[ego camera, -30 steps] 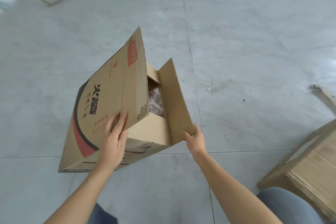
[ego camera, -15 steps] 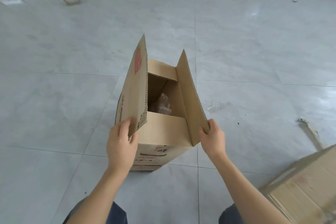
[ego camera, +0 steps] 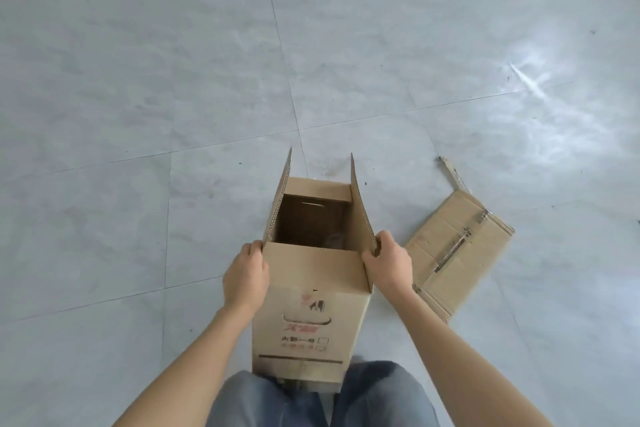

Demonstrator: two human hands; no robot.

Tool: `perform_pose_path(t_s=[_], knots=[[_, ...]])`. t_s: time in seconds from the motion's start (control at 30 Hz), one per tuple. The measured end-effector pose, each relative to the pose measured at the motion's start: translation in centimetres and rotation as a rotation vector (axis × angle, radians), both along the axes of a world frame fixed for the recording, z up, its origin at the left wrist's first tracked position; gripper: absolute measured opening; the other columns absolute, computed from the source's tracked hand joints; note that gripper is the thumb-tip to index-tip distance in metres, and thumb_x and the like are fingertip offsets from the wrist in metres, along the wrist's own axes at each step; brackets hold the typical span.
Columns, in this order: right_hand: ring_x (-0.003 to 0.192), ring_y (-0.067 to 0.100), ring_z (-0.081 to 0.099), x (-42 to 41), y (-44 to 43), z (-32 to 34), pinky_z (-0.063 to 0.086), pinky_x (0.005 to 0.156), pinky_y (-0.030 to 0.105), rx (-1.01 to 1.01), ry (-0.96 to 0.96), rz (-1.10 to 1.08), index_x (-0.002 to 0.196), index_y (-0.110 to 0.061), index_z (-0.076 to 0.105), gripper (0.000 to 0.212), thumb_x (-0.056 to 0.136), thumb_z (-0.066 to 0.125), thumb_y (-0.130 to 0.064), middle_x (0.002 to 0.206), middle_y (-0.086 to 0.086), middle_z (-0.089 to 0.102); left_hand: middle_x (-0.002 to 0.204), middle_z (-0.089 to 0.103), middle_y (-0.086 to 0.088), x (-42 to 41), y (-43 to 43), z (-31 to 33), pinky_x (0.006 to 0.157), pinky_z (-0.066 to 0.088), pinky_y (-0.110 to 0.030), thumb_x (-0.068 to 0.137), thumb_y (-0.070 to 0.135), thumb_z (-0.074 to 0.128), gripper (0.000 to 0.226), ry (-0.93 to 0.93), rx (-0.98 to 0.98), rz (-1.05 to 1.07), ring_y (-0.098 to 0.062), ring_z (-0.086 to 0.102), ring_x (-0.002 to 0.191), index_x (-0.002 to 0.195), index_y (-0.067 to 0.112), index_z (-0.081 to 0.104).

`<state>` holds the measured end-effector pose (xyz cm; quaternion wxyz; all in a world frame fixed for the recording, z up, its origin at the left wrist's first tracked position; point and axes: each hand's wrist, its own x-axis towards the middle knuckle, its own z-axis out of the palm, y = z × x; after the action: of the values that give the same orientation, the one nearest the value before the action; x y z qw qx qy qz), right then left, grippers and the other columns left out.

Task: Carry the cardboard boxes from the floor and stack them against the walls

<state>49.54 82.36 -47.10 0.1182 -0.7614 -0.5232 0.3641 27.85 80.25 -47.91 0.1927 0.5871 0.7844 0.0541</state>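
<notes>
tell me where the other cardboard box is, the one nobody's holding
In the head view, the other cardboard box lies on the floor tiles at right, just beside the right hand, which grips the open box by its right flap.

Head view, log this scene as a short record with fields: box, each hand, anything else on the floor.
box: open cardboard box, upright in front of the person's knees, both long flaps standing up
box contents: dark inside, cannot tell
left hand: grips the box's near left corner at the flap's base
right hand: grips the near end of the right flap
nearby: flattened cardboard on the tiled floor, right of the box
box base: blurred, cannot tell if it touches the floor
</notes>
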Motion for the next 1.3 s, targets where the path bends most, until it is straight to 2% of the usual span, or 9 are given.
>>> perform_pose_path(t_s=[0.1, 0.2, 0.3, 0.5, 0.67, 0.83, 1.0, 1.17, 1.3], knots=[[0.066, 0.024, 0.047, 2.2, -5.4, 5.4, 0.031, 0.053, 0.03, -0.042, -0.039, -0.052, 0.079, -0.015, 0.038, 0.013, 0.088, 0.047, -0.016, 0.061, -0.005, 0.042, 0.118, 0.055, -0.01, 2.1, -2.7, 4.8, 0.068, 0.039, -0.031, 0.094, 0.006, 0.039, 0.031, 0.0, -0.087, -0.131, -0.028, 0.058, 0.098, 0.122, 0.004, 0.052], [0.064, 0.022, 0.042, 3.6, -9.7, 9.0, 0.025, 0.047, 0.023, -0.015, -0.051, -0.17, 0.068, -0.028, 0.03, 0.03, 0.088, 0.046, -0.013, 0.06, -0.01, 0.038, 0.116, 0.055, -0.01, 3.8, -4.8, 7.8, 0.065, 0.035, -0.027, 0.094, 0.006, 0.039, 0.031, -0.017, -0.111, -0.238, -0.026, 0.058, 0.096, 0.122, 0.005, 0.053], [0.057, 0.02, 0.038, 4.8, -14.4, 12.3, 0.022, 0.046, 0.027, 0.023, -0.088, -0.308, 0.071, -0.02, 0.031, 0.024, 0.086, 0.047, -0.012, 0.058, -0.005, 0.036, 0.118, 0.055, -0.01, 5.4, -6.5, 11.6, 0.067, 0.034, -0.025, 0.095, 0.006, 0.037, 0.031, -0.04, -0.091, -0.382, -0.026, 0.058, 0.098, 0.122, 0.004, 0.053], [0.062, 0.026, 0.038, 6.4, -24.9, 18.6, 0.025, 0.053, 0.032, 0.114, -0.153, -0.611, 0.074, -0.012, 0.036, 0.013, 0.081, 0.047, -0.01, 0.06, 0.0, 0.04, 0.113, 0.058, -0.015, 8.6, -10.0, 18.7, 0.07, 0.043, -0.034, 0.094, 0.005, 0.039, 0.029, -0.118, -0.004, -0.665, -0.034, 0.058, 0.094, 0.114, 0.0, 0.058], [0.056, 0.018, 0.035, 7.9, -35.2, 23.2, 0.024, 0.049, 0.028, 0.154, -0.243, -0.862, 0.067, -0.018, 0.029, 0.024, 0.082, 0.046, -0.011, 0.058, -0.003, 0.035, 0.11, 0.058, -0.016, 14.9, -15.4, 23.8, 0.076, 0.044, -0.037, 0.093, 0.005, 0.038, 0.026, -0.123, 0.037, -0.984, -0.036, 0.057, 0.095, 0.109, -0.002, 0.058], [0.059, 0.021, 0.038, 7.0, -50.7, 27.3, 0.024, 0.048, 0.027, 0.217, -0.342, -1.215, 0.065, -0.021, 0.025, 0.031, 0.085, 0.048, -0.012, 0.059, -0.003, 0.036, 0.106, 0.06, -0.017, 21.4, -27.2, 28.8, 0.069, 0.037, -0.03, 0.096, 0.005, 0.038, 0.022, -0.185, 0.106, -1.338, -0.031, 0.056, 0.09, 0.106, -0.002, 0.057], [0.061, 0.021, 0.042, 1.6, -67.8, 29.5, 0.029, 0.049, 0.027, 0.249, -0.454, -1.546, 0.085, -0.01, 0.045, 0.003, 0.085, 0.048, -0.01, 0.06, -0.003, 0.038, 0.102, 0.057, -0.019, 23.9, -42.9, 31.3, 0.067, 0.036, -0.032, 0.095, 0.005, 0.04, 0.022, -0.369, 0.169, -1.651, -0.029, 0.05, 0.079, 0.102, -0.005, 0.058], [0.061, 0.021, 0.039, -6.3, -82.6, 31.7, 0.026, 0.049, 0.026, 0.217, -0.611, -1.821, 0.081, -0.009, 0.04, 0.011, 0.086, 0.05, -0.01, 0.06, -0.003, 0.036, 0.1, 0.058, -0.02, 23.5, -59.1, 32.1, 0.069, 0.036, -0.035, 0.091, -0.002, 0.042, 0.021, -0.569, 0.133, -1.93, -0.038, 0.056, 0.089, 0.1, -0.006, 0.06], [0.065, 0.02, 0.04, -13.0, -91.3, 32.8, 0.03, 0.055, 0.029, 0.156, -0.685, -2.011, 0.08, -0.01, 0.039, 0.014, 0.087, 0.051, -0.013, 0.062, -0.004, 0.035, 0.091, 0.053, -0.017, 21.7, -70.1, 32.7, 0.067, 0.032, -0.032, 0.09, -0.001, 0.043, 0.016, -0.6, 0.071, -2.149, -0.031, 0.049, 0.077, 0.094, -0.007, 0.057]])
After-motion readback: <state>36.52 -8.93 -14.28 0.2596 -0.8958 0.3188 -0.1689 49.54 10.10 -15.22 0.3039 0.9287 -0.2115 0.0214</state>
